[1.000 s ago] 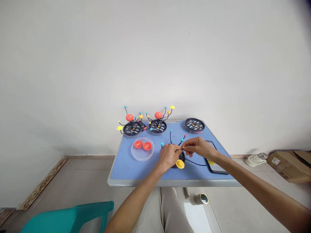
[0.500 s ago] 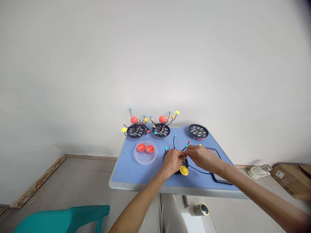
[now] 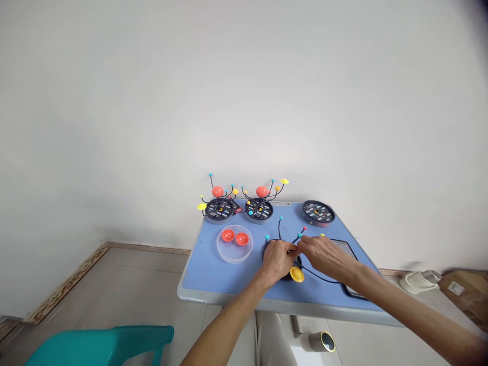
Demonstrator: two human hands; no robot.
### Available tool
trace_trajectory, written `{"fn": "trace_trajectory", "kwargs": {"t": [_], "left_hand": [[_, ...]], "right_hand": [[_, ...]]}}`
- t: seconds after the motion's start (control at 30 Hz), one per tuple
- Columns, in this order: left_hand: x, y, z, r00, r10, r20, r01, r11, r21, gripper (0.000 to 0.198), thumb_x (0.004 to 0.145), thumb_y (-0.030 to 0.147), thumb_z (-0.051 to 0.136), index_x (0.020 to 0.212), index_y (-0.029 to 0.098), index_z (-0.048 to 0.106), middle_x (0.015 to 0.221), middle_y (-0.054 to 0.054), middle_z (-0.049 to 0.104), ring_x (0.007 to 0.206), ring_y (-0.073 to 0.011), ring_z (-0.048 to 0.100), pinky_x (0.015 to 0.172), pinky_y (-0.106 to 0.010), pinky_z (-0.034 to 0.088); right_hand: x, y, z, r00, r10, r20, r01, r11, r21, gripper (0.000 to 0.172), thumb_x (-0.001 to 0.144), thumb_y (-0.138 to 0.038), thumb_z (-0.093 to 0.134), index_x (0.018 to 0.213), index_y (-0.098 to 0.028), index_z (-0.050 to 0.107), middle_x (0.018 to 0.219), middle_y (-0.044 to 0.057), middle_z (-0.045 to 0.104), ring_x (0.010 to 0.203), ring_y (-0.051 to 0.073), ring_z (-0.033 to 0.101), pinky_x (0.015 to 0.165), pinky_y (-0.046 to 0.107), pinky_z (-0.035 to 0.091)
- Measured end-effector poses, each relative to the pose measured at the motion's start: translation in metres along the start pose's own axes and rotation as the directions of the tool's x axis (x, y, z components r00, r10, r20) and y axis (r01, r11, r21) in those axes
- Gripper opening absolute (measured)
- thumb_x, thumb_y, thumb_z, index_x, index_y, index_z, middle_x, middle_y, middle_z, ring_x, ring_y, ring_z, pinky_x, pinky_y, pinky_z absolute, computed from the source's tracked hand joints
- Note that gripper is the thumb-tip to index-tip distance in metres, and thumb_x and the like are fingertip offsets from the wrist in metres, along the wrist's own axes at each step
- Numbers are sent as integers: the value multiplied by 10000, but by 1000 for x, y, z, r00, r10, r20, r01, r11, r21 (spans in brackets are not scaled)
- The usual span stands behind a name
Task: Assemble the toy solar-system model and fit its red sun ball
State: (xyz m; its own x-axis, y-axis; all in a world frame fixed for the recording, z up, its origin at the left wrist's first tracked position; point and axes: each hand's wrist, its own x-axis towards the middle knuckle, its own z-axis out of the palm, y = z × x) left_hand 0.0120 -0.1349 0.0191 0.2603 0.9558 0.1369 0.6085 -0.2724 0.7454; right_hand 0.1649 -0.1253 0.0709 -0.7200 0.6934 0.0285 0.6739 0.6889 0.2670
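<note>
Our left hand and right hand meet over the near model on the table; the fingertips are hidden, so we cannot tell whether either grip is closed on anything. We judge it partly built: blue and red balls already top its stalks, but we see no big red ball like the back models'; two red half-balls lie loose in the clear dish.

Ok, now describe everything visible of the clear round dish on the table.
The clear dish is round, shallow and see-through, apparently plastic, with a low rim. It sits flat, open side up, on the blue tabletop, to the left of the left hand. Two red cup-like pieces lie side by side in its far half; its near half holds nothing visible. Neither hand touches it.
</note>
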Motion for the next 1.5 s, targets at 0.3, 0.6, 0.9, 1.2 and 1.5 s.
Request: {"fn": "trace_trajectory", "kwargs": {"t": [0.3,0.6,0.9,1.2,1.5], "left_hand": [[-3,3,-5,1000,-7,4,7,997,-71,269,888,317,534,1014,240,759,921,-45,774,799,-183,692,734,-249,475],[-58,-2,-61,964,-25,-265,17,999,-32,267,912,260,514,1076,240,724,893,-33,762,767,-172,679,768,-262,518],[-56,-81,-128,985,-14,-172,126,740,661,247,894,114,499,1031,214,679,1028,-81,622,1001,-245,517,837,-356,458],[-36,-94,-124,997,-34,-68,74,621,780,253,893,108,457,1032,175,657,1008,-128,572,967,-280,527,793,-385,443],[-43,-74,-143,994,-44,-104,100,774,625,254,821,197,581,1073,173,586,1080,-110,557,1013,-284,546,786,-384,475]], "right_hand": [[-10,9,23,969,-112,-222,82,987,-142,305,809,73,391,745,-167,568,674,49,616,479,168,559,474,294,202],[6,-14,-50,938,29,-345,5,995,99,321,990,-281,386,772,-192,605,673,41,577,513,153,512,475,308,246],[122,-92,-38,982,-186,25,184,981,67,101,792,-85,661,878,-130,688,899,139,697,888,259,634,602,284,437],[149,-97,-6,971,-209,115,199,976,88,228,765,34,570,917,-79,696,890,150,726,784,234,681,633,278,453],[99,-34,-92,991,-6,-130,93,732,675,282,746,-154,568,1022,-195,607,859,28,627,696,149,580,635,266,449]]}}
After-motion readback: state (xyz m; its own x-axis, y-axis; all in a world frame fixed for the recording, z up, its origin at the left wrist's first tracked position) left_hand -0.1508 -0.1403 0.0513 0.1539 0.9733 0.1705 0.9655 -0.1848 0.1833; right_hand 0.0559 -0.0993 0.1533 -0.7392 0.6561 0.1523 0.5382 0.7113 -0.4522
